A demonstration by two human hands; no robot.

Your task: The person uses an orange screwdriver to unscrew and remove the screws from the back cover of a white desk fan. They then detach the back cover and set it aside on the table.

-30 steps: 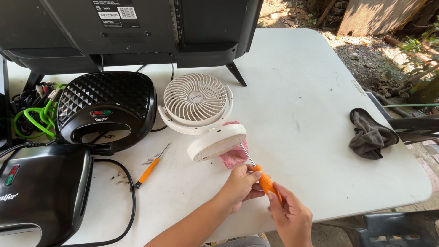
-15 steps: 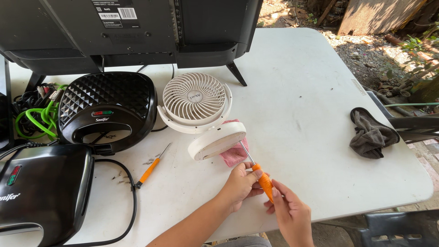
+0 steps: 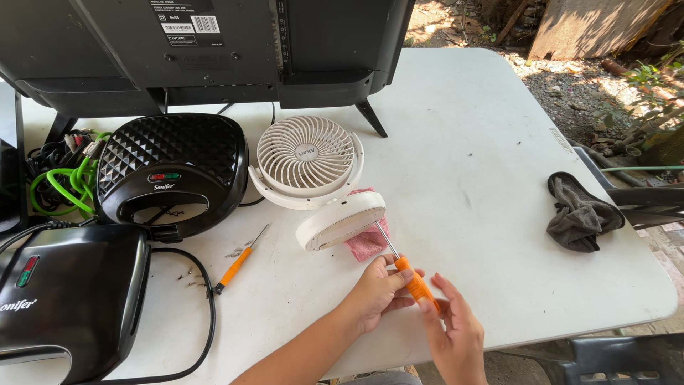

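Orange plastic is what I have under both hands: the handle of a screwdriver (image 3: 415, 284). My left hand (image 3: 377, 292) is closed around the upper part of the handle, fingers folded on it, and my right hand (image 3: 456, 331) holds the lower end with thumb and fingertips. The thin steel shaft goes up and to the left, and its tip meets the round white base (image 3: 340, 221) of a small fan (image 3: 306, 157); the exact contact I cannot see.

I judge the screwdriver light and stiff, with a smooth handle that could turn in the palm, so the best hold is on the thick middle of the handle, not on the shaft. The fan looks like light, hollow plastic. Its grille has thin ribs that may bend or crack, so I would take it by the base or by the curved bracket. The base leans tilted on a pink cloth (image 3: 367, 244), which is soft and may let it slide on the white table (image 3: 484, 142).

Further out, left of the hands, lies a second, smaller orange screwdriver (image 3: 239, 262). Beyond it stand two black sandwich makers (image 3: 171, 171), a green cable (image 3: 60, 187) and a television (image 3: 214, 50) seen from its back. A grey rag (image 3: 578, 214) lies well apart at the right.
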